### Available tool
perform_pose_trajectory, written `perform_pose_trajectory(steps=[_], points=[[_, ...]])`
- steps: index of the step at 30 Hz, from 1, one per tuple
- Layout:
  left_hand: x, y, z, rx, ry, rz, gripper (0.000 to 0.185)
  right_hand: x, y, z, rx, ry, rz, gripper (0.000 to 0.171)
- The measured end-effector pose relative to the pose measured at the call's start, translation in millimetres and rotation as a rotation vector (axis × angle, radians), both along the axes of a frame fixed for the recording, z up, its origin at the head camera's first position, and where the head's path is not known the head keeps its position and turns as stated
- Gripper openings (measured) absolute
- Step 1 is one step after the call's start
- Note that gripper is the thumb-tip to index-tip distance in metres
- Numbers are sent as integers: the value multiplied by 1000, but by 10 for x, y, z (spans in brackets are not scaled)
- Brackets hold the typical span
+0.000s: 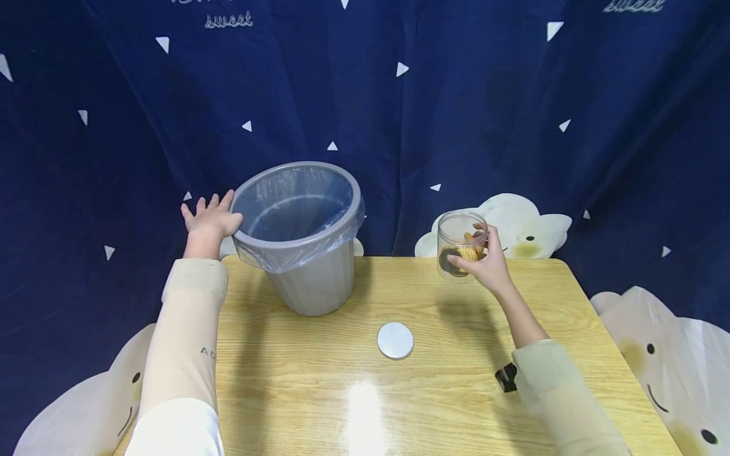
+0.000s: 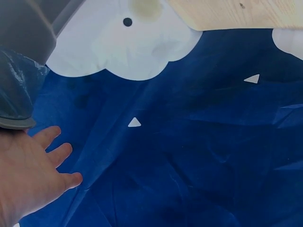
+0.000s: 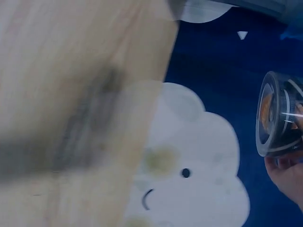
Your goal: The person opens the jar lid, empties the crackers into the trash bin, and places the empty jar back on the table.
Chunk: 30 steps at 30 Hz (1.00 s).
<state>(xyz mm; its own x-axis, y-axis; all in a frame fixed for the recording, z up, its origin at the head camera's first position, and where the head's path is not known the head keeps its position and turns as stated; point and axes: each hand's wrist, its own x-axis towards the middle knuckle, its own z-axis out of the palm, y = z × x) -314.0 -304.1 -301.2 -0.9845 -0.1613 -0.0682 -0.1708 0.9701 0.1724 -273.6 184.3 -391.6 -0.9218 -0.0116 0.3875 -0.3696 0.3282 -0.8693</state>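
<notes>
A grey trash bin [image 1: 319,288], lined with a clear plastic bag [image 1: 285,256], is on the wooden table at the left. My left hand [image 1: 210,223] is at its left rim, thumb against the rim and the other fingers spread; in the left wrist view the hand [image 2: 28,177] appears just below the bin rim [image 2: 16,123]. Over the table's far right part, my right hand [image 1: 492,263] grips a clear lidless jar [image 1: 447,231]. Inside it show a dark round piece and a yellow waffle-textured piece. The right wrist view catches the jar [image 3: 279,116] lying sideways across the fingers [image 3: 286,177].
A white round lid [image 1: 395,340] lies flat near the table's middle. Beside the right sleeve is a small black object [image 1: 506,377]. Behind the table [image 1: 433,405] hangs a dark blue curtain [image 1: 376,114] with white triangles and cloud shapes.
</notes>
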Motion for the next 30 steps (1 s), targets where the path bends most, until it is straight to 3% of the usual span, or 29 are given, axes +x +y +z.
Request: perform_pose_trajectory(steps=[4, 12, 30], points=[[-5, -4, 0, 5, -2, 2, 67, -33, -84, 168, 20, 16, -7, 72], [7, 16, 6, 13, -1, 9, 67, -313, -154, 255, 91, 35, -40, 80], [29, 24, 18, 17, 4, 13, 66, -523, -486, 724, 201, 100, -62, 79]])
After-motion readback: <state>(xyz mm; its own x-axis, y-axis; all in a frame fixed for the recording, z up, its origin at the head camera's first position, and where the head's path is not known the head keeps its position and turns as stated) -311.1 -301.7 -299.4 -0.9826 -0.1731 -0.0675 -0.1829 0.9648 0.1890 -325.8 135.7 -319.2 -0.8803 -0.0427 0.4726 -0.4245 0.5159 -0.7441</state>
